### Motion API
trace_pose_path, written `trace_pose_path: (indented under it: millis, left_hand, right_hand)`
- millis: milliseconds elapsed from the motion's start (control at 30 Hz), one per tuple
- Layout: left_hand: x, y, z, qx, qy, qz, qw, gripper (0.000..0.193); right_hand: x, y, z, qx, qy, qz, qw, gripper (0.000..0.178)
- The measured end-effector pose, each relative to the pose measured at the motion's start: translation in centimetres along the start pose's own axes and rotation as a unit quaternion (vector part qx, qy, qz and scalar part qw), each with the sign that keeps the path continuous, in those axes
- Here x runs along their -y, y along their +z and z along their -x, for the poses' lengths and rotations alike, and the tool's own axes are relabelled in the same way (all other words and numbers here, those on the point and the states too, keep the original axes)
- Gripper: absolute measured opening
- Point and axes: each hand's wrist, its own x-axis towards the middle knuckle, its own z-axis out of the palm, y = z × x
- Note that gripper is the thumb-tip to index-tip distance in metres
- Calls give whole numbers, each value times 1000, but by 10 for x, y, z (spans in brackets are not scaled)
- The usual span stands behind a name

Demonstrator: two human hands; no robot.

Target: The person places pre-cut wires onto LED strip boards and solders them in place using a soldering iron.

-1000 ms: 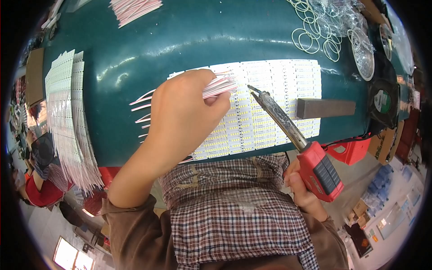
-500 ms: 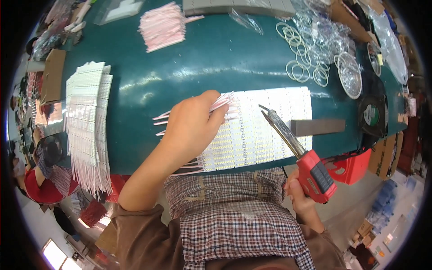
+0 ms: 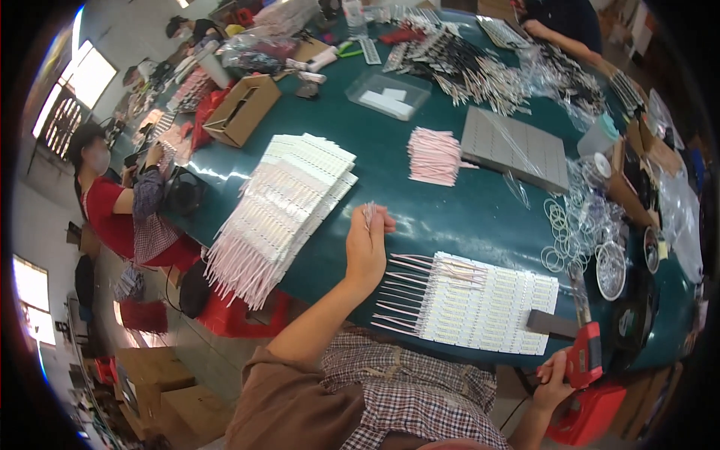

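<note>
My left hand (image 3: 365, 247) is raised over the table, its fingers closed on a small bunch of thin pink-and-white wires (image 3: 370, 213). To its right lies a sheet of white LED strips (image 3: 487, 307), with pink wires sticking out from the left edge and a few loose wires across its upper left. A grey metal bar (image 3: 553, 325) rests on the sheet's right side. Beyond the right end of the sheet, my right hand (image 3: 553, 379) grips the handle of a red soldering gun (image 3: 585, 354), its metal tip pointing up and away from me.
A fanned stack of wired LED sheets (image 3: 281, 202) lies left, a pile of pink wires (image 3: 433, 156) further back beside a grey slab (image 3: 514, 148). Rubber bands (image 3: 556, 234) and tape rolls (image 3: 610, 271) sit right. One co-worker (image 3: 112, 202) sits left; another's arm reaches in at far right.
My view has swung left. My left hand has come off the LED sheet with wires in its fingers, and the soldering gun's tip has moved from over the sheet to past its right end.
</note>
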Motion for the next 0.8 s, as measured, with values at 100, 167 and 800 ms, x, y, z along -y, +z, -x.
trace_pose_path:
  millis: [100, 167, 800]
  left_hand:
    - [30, -9, 7, 4, -22, -21, 1000, 23]
    - [25, -6, 5, 0, -28, 5, 1000, 23]
    - [37, 0, 3, -20, -19, 60, 998, 14]
  right_hand:
    - [0, -3, -20, -59, -15, -61, 996, 10]
    - [-15, -21, -38, -10, -37, -104, 994, 11]
    - [-93, -72, -77, 123, 121, -542, 822, 21]
